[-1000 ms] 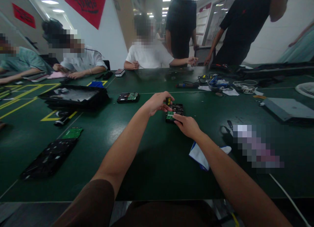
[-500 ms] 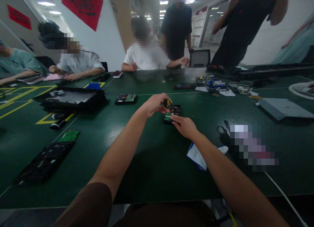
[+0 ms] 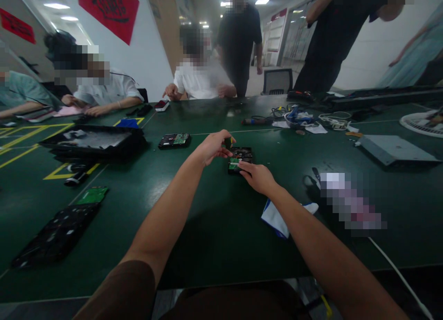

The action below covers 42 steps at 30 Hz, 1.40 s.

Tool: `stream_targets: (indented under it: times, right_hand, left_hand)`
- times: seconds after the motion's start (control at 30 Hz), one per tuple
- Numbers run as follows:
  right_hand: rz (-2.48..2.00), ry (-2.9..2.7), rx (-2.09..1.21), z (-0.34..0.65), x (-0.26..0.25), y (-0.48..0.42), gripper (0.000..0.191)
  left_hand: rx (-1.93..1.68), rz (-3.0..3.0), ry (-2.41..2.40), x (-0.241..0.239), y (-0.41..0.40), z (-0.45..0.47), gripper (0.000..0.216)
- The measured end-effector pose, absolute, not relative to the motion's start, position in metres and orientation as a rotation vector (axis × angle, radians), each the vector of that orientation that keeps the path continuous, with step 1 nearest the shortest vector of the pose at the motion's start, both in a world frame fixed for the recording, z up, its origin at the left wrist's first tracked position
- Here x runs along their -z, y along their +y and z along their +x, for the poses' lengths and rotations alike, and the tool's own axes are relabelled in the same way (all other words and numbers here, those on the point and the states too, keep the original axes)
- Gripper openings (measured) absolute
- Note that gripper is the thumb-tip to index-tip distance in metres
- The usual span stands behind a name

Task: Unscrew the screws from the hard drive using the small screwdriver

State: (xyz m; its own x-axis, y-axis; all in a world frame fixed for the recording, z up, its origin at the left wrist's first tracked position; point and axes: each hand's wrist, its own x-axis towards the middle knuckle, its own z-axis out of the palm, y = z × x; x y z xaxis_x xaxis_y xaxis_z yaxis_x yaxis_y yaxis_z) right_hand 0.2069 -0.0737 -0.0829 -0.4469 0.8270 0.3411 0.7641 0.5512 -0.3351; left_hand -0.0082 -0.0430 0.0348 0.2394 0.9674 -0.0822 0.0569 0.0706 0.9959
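Observation:
A small black hard drive (image 3: 241, 155) with a green circuit board lies on the green table (image 3: 214, 218) in front of me. My left hand (image 3: 212, 146) is closed around a small tool with a yellow-and-black handle (image 3: 228, 142), held upright over the drive. My right hand (image 3: 256, 176) rests on the drive's near edge, fingers pressed on it and holding it down.
A second drive (image 3: 174, 140) lies to the left, with a black tray (image 3: 93, 142) beyond it. A black panel (image 3: 57, 232) and green board (image 3: 92, 195) lie near left. A white-blue cloth (image 3: 277, 216), cables (image 3: 297, 117) and a grey case (image 3: 391, 149) are on the right. Several people are at the far side.
The view has shifted slightly; my hands stay on the drive. The seated person opposite has pulled an outstretched arm back, and the standing people behind have moved.

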Motion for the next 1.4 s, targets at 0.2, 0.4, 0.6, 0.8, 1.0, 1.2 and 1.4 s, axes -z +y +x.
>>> stream_targets:
  times: [0.2,0.4,0.6,0.8,1.0,1.2,1.4]
  right_hand:
    - [-1.297,-2.318,-0.188,0.2073,0.0834,-0.0742,0.037]
    - [-1.287,-2.328,-0.171,0.2076,0.0849,-0.0735,0.037]
    - [-1.305,-2.33,-0.175,0.2065,0.0841,-0.0738,0.036]
    - [-1.296,-2.33,-0.18,0.2063,0.086,-0.072,0.037]
    - [-1.287,-2.336,-0.2,0.2073,0.085,-0.0724,0.038]
    - [-1.313,-2.33,-0.214,0.2077,0.084,-0.0733,0.038]
    - [-1.302,-2.33,-0.202,0.2081,0.0851,-0.0724,0.039]
  left_hand:
    - [-0.899,1.237,1.038,-0.0335,-0.0417,-0.0083,0.026]
    - [-0.877,1.206,1.011,-0.033,-0.04,-0.0104,0.026]
    - [-0.903,1.33,1.084,-0.0333,-0.0406,-0.0124,0.031]
    - [-0.904,1.343,1.063,-0.0316,-0.0424,-0.0072,0.025]
    - [-1.009,1.434,1.214,-0.0344,-0.043,-0.0069,0.022]
    - [-1.038,1.732,1.321,-0.0388,-0.0424,-0.0116,0.028]
    - [-0.921,1.505,1.167,-0.0383,-0.0422,-0.0146,0.026]
